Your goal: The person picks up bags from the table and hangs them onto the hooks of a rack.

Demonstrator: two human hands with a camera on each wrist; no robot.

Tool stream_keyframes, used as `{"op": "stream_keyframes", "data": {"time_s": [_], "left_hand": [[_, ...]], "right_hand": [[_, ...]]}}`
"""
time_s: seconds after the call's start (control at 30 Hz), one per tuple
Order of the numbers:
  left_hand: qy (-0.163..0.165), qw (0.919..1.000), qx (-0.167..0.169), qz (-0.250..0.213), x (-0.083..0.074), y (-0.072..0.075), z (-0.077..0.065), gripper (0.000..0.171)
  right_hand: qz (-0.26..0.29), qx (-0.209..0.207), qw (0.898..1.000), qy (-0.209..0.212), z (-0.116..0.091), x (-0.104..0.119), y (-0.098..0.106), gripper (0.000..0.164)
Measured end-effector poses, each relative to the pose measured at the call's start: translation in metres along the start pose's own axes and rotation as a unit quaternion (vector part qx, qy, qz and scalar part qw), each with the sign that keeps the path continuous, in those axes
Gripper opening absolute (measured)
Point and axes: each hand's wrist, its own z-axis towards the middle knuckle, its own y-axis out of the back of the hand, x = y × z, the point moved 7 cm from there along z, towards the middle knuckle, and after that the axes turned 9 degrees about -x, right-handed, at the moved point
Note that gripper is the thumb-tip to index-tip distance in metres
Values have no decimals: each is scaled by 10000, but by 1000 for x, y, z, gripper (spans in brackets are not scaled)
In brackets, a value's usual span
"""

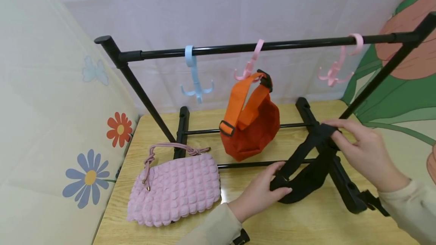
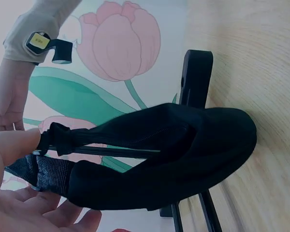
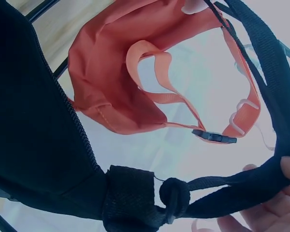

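Note:
Between both hands hangs a black fabric bag (image 1: 308,184) with a zip and a webbing strap (image 3: 275,96). My left hand (image 1: 253,194) pinches its left end between thumb and fingers, close to a strap fitting. The right hand (image 1: 366,148) grips the strap at the upper right, in front of the rack's right foot. In the right wrist view the strap (image 3: 241,193) runs from a knotted part into those fingers. An orange waist bag (image 1: 250,124) hangs by its strap from the middle pink hook (image 1: 250,65), left of the black bag.
A black rack (image 1: 225,50) stands on the wooden table (image 1: 245,207). Its top bar carries a blue hook (image 1: 195,76) at left and another pink hook (image 1: 335,67) at right, both bare. A quilted pink handbag (image 1: 177,188) lies at the front left.

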Motion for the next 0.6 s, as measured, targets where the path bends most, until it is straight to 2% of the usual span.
{"op": "stream_keyframes", "data": {"time_s": [0.2, 0.37, 0.47, 0.6], "left_hand": [[-155, 9989, -246, -359, -8, 9, 3, 41], [-10, 9960, -345, -820, -16, 18, 4, 33], [56, 9917, -271, -1254, -20, 21, 5, 28], [74, 9847, -154, -1735, -30, 26, 7, 20]], "right_hand": [[-152, -367, 9991, -123, 3, -5, 6, 22], [-147, -557, 9981, -221, 4, -11, 10, 23], [-21, -439, 9990, -84, 5, -12, 10, 26], [419, -11, 9990, -127, 4, -16, 5, 27]]}}
